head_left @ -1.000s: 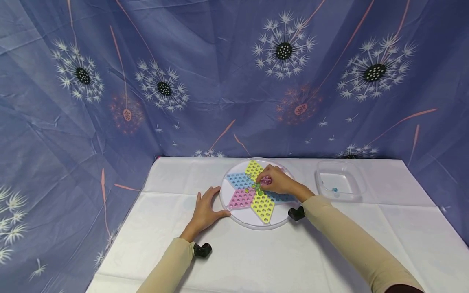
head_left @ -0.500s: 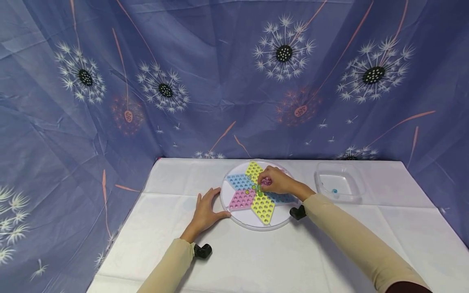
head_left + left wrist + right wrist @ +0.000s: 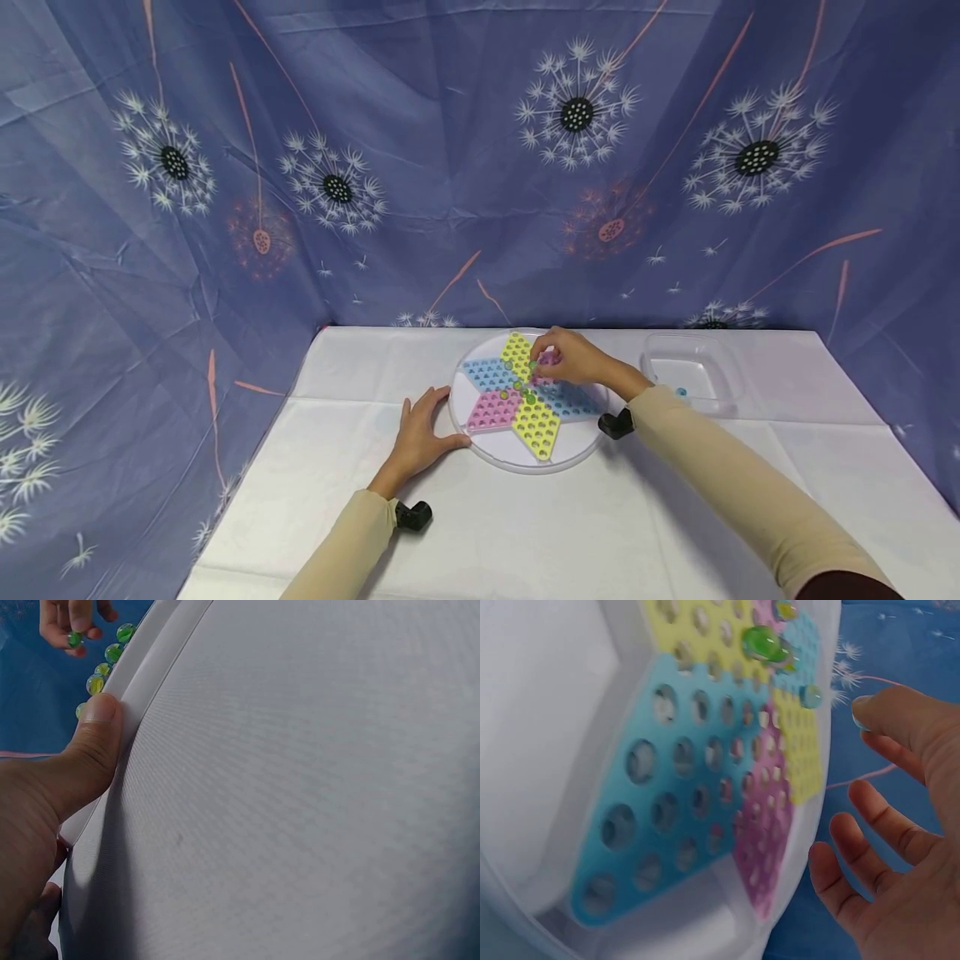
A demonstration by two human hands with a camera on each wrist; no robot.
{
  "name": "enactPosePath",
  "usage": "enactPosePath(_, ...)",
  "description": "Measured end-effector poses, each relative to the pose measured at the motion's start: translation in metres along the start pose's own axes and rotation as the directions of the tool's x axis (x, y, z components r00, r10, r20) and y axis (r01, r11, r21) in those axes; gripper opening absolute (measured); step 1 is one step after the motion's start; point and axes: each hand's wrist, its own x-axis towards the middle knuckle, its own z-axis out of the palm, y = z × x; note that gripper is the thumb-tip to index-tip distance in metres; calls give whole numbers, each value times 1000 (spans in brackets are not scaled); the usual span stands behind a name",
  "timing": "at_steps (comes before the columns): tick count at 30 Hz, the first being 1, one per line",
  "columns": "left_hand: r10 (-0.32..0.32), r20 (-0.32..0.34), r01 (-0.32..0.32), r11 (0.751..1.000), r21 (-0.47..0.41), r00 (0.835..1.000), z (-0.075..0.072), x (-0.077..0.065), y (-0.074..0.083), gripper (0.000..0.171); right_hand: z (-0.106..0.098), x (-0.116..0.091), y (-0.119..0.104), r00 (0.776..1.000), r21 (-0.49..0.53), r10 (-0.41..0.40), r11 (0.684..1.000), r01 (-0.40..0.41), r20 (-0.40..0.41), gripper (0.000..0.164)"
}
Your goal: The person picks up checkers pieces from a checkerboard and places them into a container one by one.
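A round white Chinese checkers board (image 3: 585,446) with a star of yellow, blue and pink points lies on the table. My left hand (image 3: 417,435) rests at the board's left edge, fingers spread; its thumb (image 3: 99,727) lies on the rim in the left wrist view. Over the star, my right hand (image 3: 576,357) pinches a green marble (image 3: 74,638) between thumb and fingertips, above the board's surface. Its other fingers (image 3: 866,847) are loosely bent. Several green and yellow marbles sit in holes near the star's middle, one a green marble (image 3: 761,643).
At the back right stands a clear plastic box (image 3: 727,392) with a blue marble (image 3: 681,392) in it, partly behind the right forearm. White cloth (image 3: 540,533) covers the table. A blue curtain (image 3: 442,150) with dandelions hangs right behind the table's far edge.
My right hand has risen from the star's middle and drawn slightly back and right, a green marble now showing in its fingertips. My left hand has stayed at the rim.
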Motion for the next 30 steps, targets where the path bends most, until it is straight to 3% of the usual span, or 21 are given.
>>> enactPosePath(10, -14, 7, 14, 1000, 7, 1000, 0, 0, -2, 96, -16, 1, -7, 999, 21, 8, 1000, -7, -33, 13)
enactPosePath(30, 1, -8, -1, 1000, -5, 1000, -1, -1, 1, 94, -20, -5, -5, 997, 67, 54, 997, -50, -58, 17)
